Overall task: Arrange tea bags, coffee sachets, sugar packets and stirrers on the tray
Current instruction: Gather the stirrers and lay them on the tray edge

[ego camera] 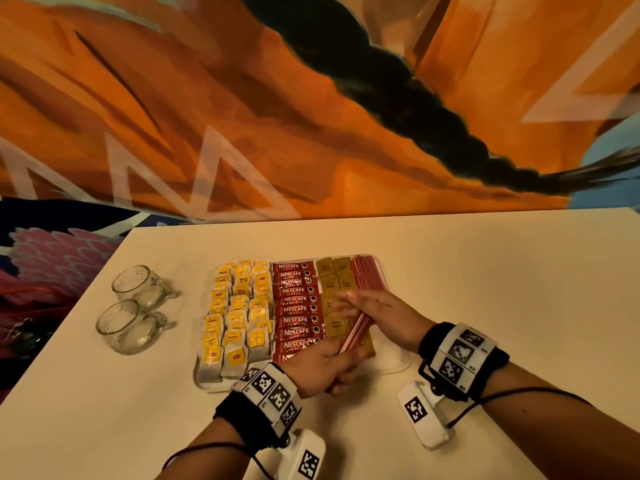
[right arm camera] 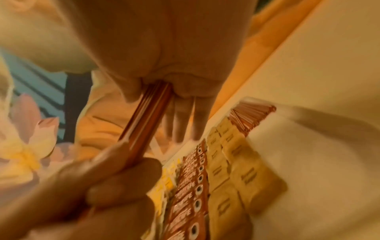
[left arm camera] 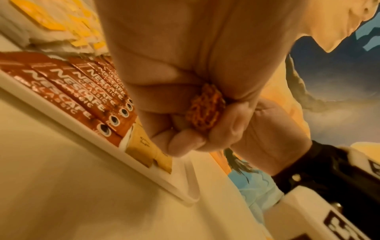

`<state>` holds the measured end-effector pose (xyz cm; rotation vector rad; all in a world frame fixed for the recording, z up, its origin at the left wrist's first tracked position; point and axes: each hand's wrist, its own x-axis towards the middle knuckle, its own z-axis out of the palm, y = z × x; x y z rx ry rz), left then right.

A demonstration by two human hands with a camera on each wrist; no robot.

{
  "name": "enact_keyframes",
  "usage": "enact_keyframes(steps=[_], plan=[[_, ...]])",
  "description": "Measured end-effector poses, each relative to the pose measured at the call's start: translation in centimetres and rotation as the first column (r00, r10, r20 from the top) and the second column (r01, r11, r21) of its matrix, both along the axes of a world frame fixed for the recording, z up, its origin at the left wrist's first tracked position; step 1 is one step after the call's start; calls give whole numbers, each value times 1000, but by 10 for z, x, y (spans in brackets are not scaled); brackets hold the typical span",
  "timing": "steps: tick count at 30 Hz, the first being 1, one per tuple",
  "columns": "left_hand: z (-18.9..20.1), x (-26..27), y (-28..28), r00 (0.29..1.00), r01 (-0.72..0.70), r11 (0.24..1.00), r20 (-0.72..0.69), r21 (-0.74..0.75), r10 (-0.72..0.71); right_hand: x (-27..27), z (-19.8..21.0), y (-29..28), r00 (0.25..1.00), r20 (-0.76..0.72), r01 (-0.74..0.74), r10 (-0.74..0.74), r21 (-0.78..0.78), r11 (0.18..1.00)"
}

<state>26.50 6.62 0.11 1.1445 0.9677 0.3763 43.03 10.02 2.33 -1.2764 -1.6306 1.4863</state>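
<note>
While both hands (ego camera: 349, 334) grip stirrers (ego camera: 355, 332), the tray (ego camera: 398, 363) sits on a white table (ego camera: 502, 271)

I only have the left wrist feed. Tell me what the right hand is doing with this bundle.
Observer: The right hand holds the upper part of the stirrer bundle while the left hand grips its lower end.
Operator: Report where the bundle sits over the tray.
Observer: It slants above the brown sugar packets, near the right side of the tray.
Operator: Say whether any stirrers are already laid down.
Observer: Yes, a fan of red stirrers lies along the tray's far right edge.
Operator: List anything off the tray.
Observer: Two glass cups stand on the table, left of the tea bags.
</note>
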Motion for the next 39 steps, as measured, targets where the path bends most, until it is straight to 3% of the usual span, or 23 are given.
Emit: enact_keyframes(steps=[3, 6, 10, 13, 16, 20, 24, 30, 34, 36, 39], plan=[[-1, 0, 8, 969, -207, 970, 109, -127, 221, -1, 2, 0, 999, 20, 45, -47, 83, 996], [2, -3, 18, 863, -416, 863, 174, -286, 474, -5, 3, -8, 991, 124, 23, -49, 203, 979], [6, 2, 22, 794, -431, 799, 244, -420, 556, -15, -6, -21, 920, 392, -170, 5, 386, 907], [5, 7, 21, 820, -411, 824, 236, -389, 521, -15, -12, -20, 916, 398, -123, -55, 407, 905], [1, 11, 18, 852, -410, 862, 212, -298, 478, -4, -12, -19, 951, 306, -46, -44, 278, 959], [-10, 21, 14, 940, -313, 946, 112, -83, 321, 15, -8, -13, 960, 135, 232, -247, 113, 966], [-16, 42, 6, 985, -161, 972, -42, 168, 170, 27, -6, -8, 977, -11, 211, -214, -110, 971], [-11, 64, 16, 979, -71, 907, -145, 416, 143, 44, -1, 11, 967, 98, 237, -234, -23, 971], [-4, 69, 28, 972, -62, 878, -171, 475, 162, 51, 13, 26, 964, 150, 220, -218, 2, 976], [-5, 71, 36, 941, -94, 833, -224, 545, 253, 52, 9, 36, 961, 192, 202, -199, 5, 979], [-11, 70, 46, 883, 19, 785, -378, 619, 277, 56, -7, 43, 951, 258, 180, -170, -16, 983]])
